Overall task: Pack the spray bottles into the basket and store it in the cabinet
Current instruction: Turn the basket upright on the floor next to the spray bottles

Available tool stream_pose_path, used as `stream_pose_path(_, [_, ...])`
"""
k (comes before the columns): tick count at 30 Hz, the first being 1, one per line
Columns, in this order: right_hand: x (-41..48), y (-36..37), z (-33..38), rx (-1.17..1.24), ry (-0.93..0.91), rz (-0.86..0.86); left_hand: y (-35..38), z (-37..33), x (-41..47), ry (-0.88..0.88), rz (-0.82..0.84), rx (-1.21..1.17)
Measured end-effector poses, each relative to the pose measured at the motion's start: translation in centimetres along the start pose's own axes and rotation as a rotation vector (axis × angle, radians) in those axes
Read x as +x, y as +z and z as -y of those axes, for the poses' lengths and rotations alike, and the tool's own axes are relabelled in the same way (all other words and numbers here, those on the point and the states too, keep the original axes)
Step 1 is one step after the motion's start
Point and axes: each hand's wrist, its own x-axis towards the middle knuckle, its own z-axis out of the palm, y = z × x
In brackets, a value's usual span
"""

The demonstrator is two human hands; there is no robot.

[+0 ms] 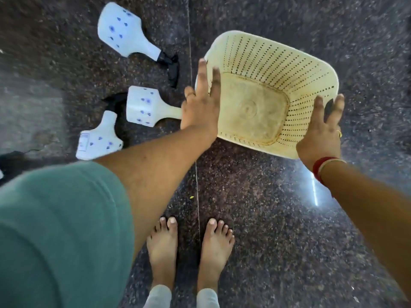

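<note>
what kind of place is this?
Probably a home interior, seen floor-level: polished speckled granite floor, bare feet, and household items on it, white spray bottles and a cream perforated plastic basket. The room type is unclear.

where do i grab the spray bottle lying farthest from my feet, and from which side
Probably the narrow white neck of the farthest spray bottle, just above its black trigger head. It lies flat, neck pointing towards the basket, so reach from above, fingers across the neck.
</note>
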Motion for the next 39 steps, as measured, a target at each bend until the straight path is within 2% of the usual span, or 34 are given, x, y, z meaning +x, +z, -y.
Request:
stream_pose_path(8, [-3.5, 2.5, 2.1, -0.056, -0.065, -0.045, 1.3, 4.0, -4.5, -0.021, 0.112, -0.007])
stream_pose_path(19, [-5.8, 4.6, 6.1, -0.135, -0.250, -0.030, 2.2, 10.3, -8.8, -0.102, 0.112, -0.053])
stream_pose_path(24, [-7.4, 5.6, 7.8, -0.142, -0.260, -0.014, 2.6, 12.9, -11.0, -0.091, 0.091, -0.041])
stream_pose_path(33, [-9.6, 7.0, 9.8, -0.167, -0.384, 0.025, 3.9, 16.6, -14.0, -0.148, 0.051, -0.113])
stream_pose_path(39, [-9.8, 7.4, 12.1, -0.166, -0.487, 0.031, 4.3, 18.5, -15.6, -0.235, 0.058, -0.108])
